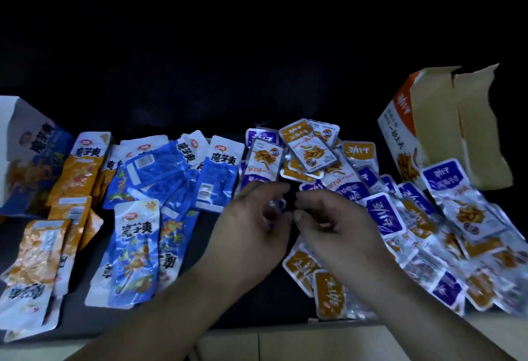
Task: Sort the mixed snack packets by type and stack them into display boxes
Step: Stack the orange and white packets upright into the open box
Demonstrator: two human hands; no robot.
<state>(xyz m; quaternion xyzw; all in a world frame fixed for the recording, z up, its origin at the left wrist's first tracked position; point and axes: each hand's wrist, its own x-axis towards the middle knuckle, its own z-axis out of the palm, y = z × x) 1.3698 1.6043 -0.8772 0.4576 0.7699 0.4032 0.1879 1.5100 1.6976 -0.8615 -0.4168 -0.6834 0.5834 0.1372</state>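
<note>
Head view: my L hand [257, 217] and R hand [334, 223] meet mid-frame over the dark table [208, 226]. Fingers of both are curled inward, tips nearly touching each other. Heavy blur here, so I can't tell whether either hand actually pinches anything. A scrap of purple-white wrapper shows by my L fingers, but whether it's in my grip or just lying underneath, can't say. Left of my hands lie the long pkts. The blue long pkts [137, 249] sit in a loose overlapping spread, and the orange long pkts [77, 169] are farther left, a few face-down w/ barcodes up. At the far left edge sits the blue display box [31, 155], partly cut off by the frame. To the right, small purple pkts [385, 215] and small orange pkts [308, 143] are mixed in one heap, running from behind my hands down past my R wrist. The orange-white display box [403, 132] stands behind that heap at far right, top flaps open, w/ one purple pkt overlapping its lower front. A pale ledge [285, 343] runs along the near edge.
</note>
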